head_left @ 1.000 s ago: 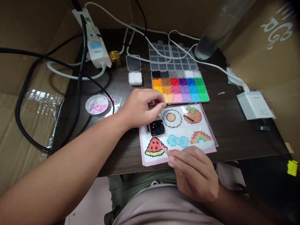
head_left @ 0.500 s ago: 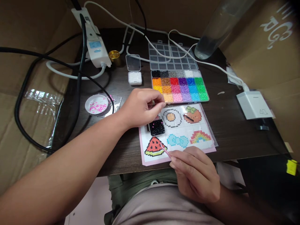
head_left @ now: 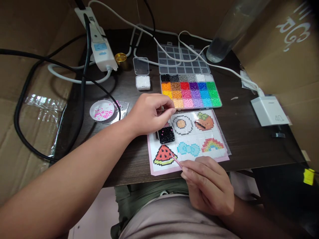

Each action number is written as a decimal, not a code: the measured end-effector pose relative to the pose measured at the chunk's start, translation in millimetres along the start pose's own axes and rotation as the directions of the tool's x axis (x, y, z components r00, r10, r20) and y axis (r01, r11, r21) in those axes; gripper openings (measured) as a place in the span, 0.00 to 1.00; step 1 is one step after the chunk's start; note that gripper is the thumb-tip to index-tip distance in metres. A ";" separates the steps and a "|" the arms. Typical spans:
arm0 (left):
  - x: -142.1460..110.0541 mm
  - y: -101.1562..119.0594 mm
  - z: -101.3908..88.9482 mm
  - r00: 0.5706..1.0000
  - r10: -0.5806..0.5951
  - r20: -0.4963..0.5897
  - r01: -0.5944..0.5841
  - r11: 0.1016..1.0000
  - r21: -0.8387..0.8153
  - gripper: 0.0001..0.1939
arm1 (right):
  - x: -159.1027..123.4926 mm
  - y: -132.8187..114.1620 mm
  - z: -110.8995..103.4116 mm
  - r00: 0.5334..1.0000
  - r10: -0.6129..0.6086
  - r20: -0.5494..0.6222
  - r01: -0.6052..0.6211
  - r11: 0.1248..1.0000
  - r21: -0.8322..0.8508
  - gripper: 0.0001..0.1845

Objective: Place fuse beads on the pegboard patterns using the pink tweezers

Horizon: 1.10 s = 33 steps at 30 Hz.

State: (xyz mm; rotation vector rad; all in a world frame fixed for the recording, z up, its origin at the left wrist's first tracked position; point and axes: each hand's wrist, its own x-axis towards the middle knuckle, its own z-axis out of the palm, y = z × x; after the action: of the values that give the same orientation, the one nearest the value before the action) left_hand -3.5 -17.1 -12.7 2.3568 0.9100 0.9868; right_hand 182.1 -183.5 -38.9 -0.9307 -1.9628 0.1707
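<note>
My right hand (head_left: pixel 209 186) pinches slim pink tweezers (head_left: pixel 177 161), whose tip lies over the watermelon picture (head_left: pixel 164 155) on the pattern sheet (head_left: pixel 187 160). My left hand (head_left: pixel 152 113) is over the sheet's upper left, thumb and forefinger closed together; whatever they grip is hidden. Just below those fingers sits a small clear box of black beads (head_left: pixel 166 135) with a few pink beads among them. A clear pegboard covers much of the sheet, and dark beads form a short slanting row (head_left: pixel 200 125) over the orange fruit picture.
Behind the sheet lies an open bead case (head_left: pixel 190 91) of many colours. A small box of white beads (head_left: pixel 143 83) stands left of it. Further left are a white dish of pink and white beads (head_left: pixel 102 111), a power strip (head_left: pixel 103 49) and black cables. A white charger (head_left: pixel 270 110) sits right.
Both hands hold nearly the same pose, and the tweezers stay over the watermelon. The whole view has shifted very slightly.
</note>
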 end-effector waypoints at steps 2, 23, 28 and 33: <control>0.2 0.3 0.2 1.000 0.000 -0.001 0.000 1.000 0.000 0.05 | 0.0 -0.2 0.2 1.000 -0.004 -0.005 0.004 1.000 0.002 0.10; 1.2 2.5 -1.8 1.000 -0.015 0.015 0.015 1.000 0.014 0.06 | 4.7 0.9 4.0 1.000 -0.017 -0.013 0.017 1.000 0.000 0.11; 1.0 2.6 -2.1 1.000 -0.013 0.012 0.013 1.000 0.005 0.06 | 5.6 0.8 4.0 1.000 -0.012 -0.002 0.012 1.000 -0.011 0.11; 1.3 2.8 -2.0 1.000 -0.023 0.021 0.023 1.000 0.003 0.06 | 5.9 1.3 5.0 0.999 -0.020 -0.025 0.020 1.000 0.005 0.11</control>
State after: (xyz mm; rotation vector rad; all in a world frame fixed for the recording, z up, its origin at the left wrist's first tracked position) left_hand -3.2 -17.9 -9.1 2.3500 0.9289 0.9506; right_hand 177.2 -177.5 -38.3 -0.9056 -1.9466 0.1518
